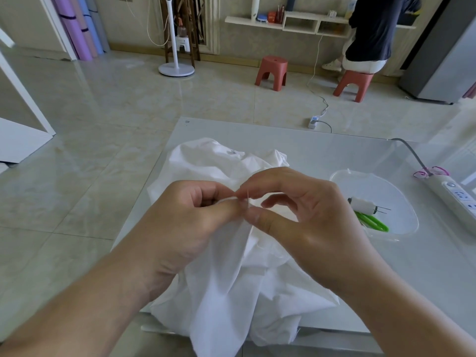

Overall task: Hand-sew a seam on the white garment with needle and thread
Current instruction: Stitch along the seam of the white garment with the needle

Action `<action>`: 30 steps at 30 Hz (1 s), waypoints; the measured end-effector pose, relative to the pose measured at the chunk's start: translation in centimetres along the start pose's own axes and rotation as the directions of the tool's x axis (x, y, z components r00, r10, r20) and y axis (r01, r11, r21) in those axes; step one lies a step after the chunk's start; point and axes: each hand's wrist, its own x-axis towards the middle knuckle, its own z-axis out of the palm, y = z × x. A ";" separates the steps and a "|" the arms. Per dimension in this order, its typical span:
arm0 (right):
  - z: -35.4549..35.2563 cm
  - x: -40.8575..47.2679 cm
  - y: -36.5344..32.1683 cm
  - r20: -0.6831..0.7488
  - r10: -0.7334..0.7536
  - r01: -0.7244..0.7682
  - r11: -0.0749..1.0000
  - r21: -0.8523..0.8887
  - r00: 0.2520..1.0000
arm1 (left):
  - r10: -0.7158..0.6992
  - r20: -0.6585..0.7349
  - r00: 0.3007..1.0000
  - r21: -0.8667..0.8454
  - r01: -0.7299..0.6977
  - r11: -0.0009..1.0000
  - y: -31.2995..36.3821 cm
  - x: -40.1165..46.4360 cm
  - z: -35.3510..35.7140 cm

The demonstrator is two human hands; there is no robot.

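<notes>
The white garment is lying crumpled on the table, hanging over its near edge. The left hand is pinching a fold of it with curled fingers. The right hand is pinching the needle, just beside the left fingertips. A clear bowl near the right edge is holding a thread spool and green scissors.
</notes>
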 end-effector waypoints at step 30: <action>-2.0 0.7 0.1 -0.116 0.028 0.008 0.953 0.302 0.993 | 0.184 0.130 0.974 0.303 -0.216 0.928 -0.4 0.2 0.5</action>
